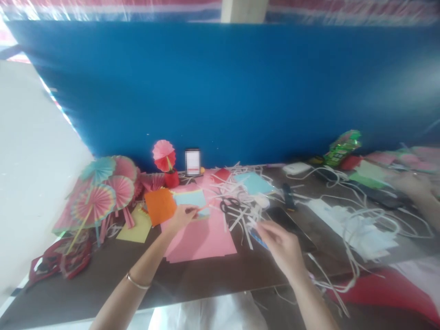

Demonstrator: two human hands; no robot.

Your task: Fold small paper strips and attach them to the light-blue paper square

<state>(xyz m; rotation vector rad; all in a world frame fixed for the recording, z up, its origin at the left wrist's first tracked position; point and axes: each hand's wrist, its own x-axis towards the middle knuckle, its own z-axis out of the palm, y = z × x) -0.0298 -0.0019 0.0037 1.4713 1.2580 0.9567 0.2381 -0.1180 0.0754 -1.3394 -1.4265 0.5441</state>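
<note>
**Two hands at a paper-strewn bench**

The left hand (180, 216) pinches the near edge of a light blue sheet (190, 199) between thumb and fingers (191, 211); the sheet lies on the bench (103, 279), on top of a stack of pink paper (202, 238), just right of one orange sheet (160, 205). One yellow sheet (135, 227) lies beside the orange one, partly under it. A thin bangle (137, 283) circles the left wrist.

The right hand (280, 245) hovers over the bench with its fingers loosely curled; motion blur hides whether they grip anything. Just beside it lie a dark phone (287, 220) and a heap of white paper strips (240, 201), with one pair of black-handled scissors (229, 205) among them.

To the left, at least four pleated paper fans (99, 192) overlap in a cluster, and one more pink fan (164, 155) stands upright in a red holder (171, 178). White cords (360, 220) tangle across the right side. A blue board (223, 91) stands along the far edge. Another person's hand (412, 185) shows at the far right.
</note>
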